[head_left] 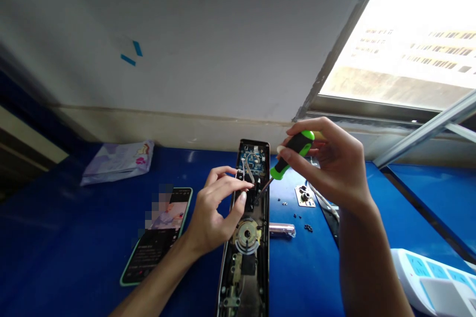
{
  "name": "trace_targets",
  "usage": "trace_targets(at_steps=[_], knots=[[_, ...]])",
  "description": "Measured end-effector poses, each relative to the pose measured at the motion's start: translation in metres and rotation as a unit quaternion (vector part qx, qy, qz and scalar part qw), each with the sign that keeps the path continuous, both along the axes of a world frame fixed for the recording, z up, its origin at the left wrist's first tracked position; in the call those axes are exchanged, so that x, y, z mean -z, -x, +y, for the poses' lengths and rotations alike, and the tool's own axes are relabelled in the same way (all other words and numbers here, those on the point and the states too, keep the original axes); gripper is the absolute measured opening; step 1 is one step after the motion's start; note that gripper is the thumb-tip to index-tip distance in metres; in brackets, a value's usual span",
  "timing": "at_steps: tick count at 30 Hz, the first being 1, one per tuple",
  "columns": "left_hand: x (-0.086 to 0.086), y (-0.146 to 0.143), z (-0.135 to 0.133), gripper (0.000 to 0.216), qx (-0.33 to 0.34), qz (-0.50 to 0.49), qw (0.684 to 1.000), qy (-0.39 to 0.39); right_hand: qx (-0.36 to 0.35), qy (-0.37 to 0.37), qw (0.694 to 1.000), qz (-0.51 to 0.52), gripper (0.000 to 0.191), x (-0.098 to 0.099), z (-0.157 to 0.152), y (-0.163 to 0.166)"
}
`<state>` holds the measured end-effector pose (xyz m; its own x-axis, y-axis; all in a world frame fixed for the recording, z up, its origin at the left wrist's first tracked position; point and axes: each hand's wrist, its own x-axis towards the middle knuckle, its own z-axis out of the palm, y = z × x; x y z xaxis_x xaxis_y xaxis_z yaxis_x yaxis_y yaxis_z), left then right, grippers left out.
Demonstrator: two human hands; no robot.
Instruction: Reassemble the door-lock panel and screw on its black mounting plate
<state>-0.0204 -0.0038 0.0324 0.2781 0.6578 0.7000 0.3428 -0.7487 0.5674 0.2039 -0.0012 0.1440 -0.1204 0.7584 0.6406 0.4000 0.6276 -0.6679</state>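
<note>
The right hand (329, 163) grips a green-and-black screwdriver (283, 165), its shaft angled toward seven o'clock into the opened housing (260, 260) at six o'clock on the blue table (305, 277), while the left hand (215, 214) bends over it, grip impossible to tell

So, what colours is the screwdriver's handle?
The screwdriver handle is black and green, best seen in the head view.

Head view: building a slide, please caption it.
Right hand angles a green-and-black screwdriver into an open housing, left hand alongside.
</note>
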Motion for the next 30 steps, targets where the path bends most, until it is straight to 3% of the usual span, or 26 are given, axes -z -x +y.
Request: trace_targets(at_steps=[9, 13, 30], knots=[[0.002, -0.001, 0.001, 0.016, -0.033, 0.035, 0.998, -0.048, 0.022, -0.091, 0.992, 0.080, 0.032, -0.008, -0.004, -0.008], [0.004, 0.000, 0.004, 0.006, -0.022, 0.030, 0.998, -0.057, 0.029, -0.095, 0.991, 0.085, 0.030, -0.010, -0.006, -0.007], [0.002, -0.001, -0.002, 0.004, -0.003, 0.097, 0.994, -0.056, 0.013, -0.110, 0.994, 0.024, 0.038, -0.010, -0.012, -0.003]])
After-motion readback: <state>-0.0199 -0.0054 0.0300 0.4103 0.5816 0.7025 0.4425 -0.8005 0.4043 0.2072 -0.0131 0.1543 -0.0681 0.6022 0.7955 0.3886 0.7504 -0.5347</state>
